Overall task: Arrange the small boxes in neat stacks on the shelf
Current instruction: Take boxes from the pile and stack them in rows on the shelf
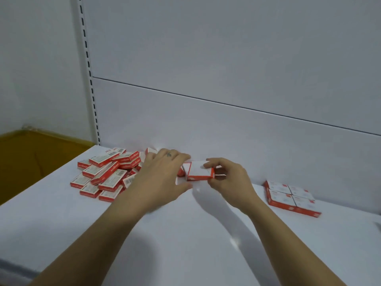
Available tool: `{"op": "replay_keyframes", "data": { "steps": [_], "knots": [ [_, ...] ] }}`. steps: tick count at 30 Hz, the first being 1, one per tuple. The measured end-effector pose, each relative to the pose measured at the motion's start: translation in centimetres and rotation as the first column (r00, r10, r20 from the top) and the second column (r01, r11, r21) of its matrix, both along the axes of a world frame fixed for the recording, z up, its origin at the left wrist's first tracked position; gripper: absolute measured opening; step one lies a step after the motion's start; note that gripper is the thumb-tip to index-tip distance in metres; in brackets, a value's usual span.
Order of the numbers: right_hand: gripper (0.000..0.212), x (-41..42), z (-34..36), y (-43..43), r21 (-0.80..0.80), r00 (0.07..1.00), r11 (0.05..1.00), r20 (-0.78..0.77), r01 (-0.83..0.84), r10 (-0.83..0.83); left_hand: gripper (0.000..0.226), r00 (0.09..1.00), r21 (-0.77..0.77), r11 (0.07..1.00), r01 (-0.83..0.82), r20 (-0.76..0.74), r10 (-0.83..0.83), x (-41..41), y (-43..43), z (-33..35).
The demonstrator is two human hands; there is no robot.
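Both forearms reach over the shelf (185, 234): right hand (231, 178) pinches a small box (200, 172) for stacking, left hand (162, 174) lies spread by the loose pile (105, 174) near the back-left corner.

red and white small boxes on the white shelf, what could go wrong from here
1. The right hand pinches the red and white small box only at its edges, above the white shelf; it could slip.
2. The left hand reaches over the loose pile of red and white boxes; a brush might scatter the overlapping ones.
3. The neat block of red and white boxes sits far right, so the carry is long and setting the box down could knock it askew.
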State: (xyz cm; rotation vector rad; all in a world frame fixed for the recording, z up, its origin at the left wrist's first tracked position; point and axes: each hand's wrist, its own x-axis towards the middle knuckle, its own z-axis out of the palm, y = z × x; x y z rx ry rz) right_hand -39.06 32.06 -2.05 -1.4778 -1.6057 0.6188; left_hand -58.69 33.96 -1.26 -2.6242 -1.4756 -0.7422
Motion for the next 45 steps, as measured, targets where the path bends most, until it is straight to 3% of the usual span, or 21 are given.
{"op": "replay_keyframes", "data": {
  "steps": [10,24,33,42,45],
  "knots": [
    [0.049,8.8,-0.7,-2.8,0.006,0.960,0.983,-0.217,0.183,-0.178,0.071,0.984,-0.069,0.982,0.177,0.000,-0.178,9.5,2.1,-0.6],
    [0.053,9.6,-2.0,-3.4,-0.045,0.955,0.997,-0.288,0.063,-0.073,0.083,0.938,-0.113,0.962,0.249,0.277,-0.210,10.1,0.7,-4.4],
    [0.055,8.8,-2.0,-3.6,-0.069,0.931,0.997,-0.362,0.021,-0.045,0.057,0.911,-0.120,0.945,0.305,0.325,-0.253,10.3,0.7,-4.9],
    [0.055,8.0,-1.8,-3.8,-0.026,0.924,0.996,-0.371,0.087,-0.091,0.065,0.881,-0.216,0.923,0.320,0.427,-0.205,9.8,1.1,-4.9],
    [0.049,7.9,-1.6,-3.8,-0.007,0.916,0.995,-0.388,0.103,-0.098,0.052,0.842,-0.241,0.898,0.369,0.494,-0.214,9.8,1.0,-4.8]
  ]
}}
